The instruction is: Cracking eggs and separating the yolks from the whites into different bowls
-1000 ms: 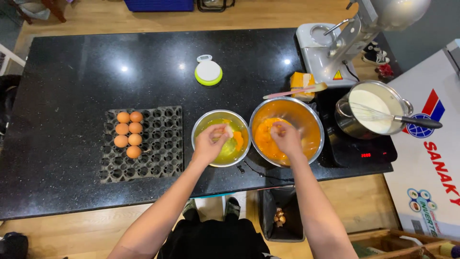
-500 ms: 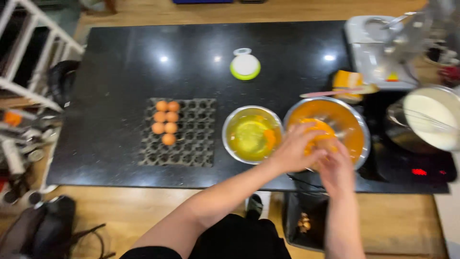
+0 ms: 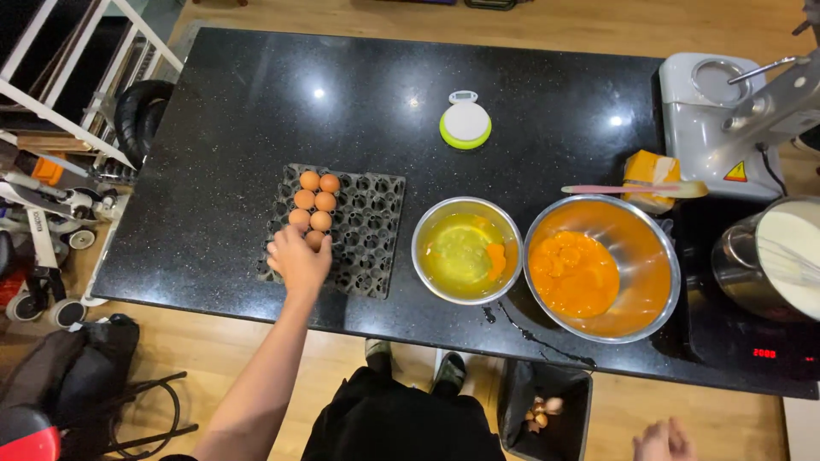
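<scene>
Both our hands have left the bowls. Our left hand (image 3: pixel 297 259) now closes loosely over an egg (image 3: pixel 313 240) in the egg tray (image 3: pixel 367 248) near the worktop's front edge; our right hand (image 3: pixel 664 441) hangs empty below it.

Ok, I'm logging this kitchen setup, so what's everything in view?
eggs: six showing, brown, in tray
egg tray: one, dark, on counter
counter: one, black
small bowl: one, steel, egg whites
large bowl: one, steel, yolks
kitchen scale: one, white-green
spatula: one, pink, over an orange block
pot: one, steel, white liquid
stand mixer: one, white
bin: one, black, eggshells
left hand: on the eggs
right hand: lowered beside the bin
</scene>
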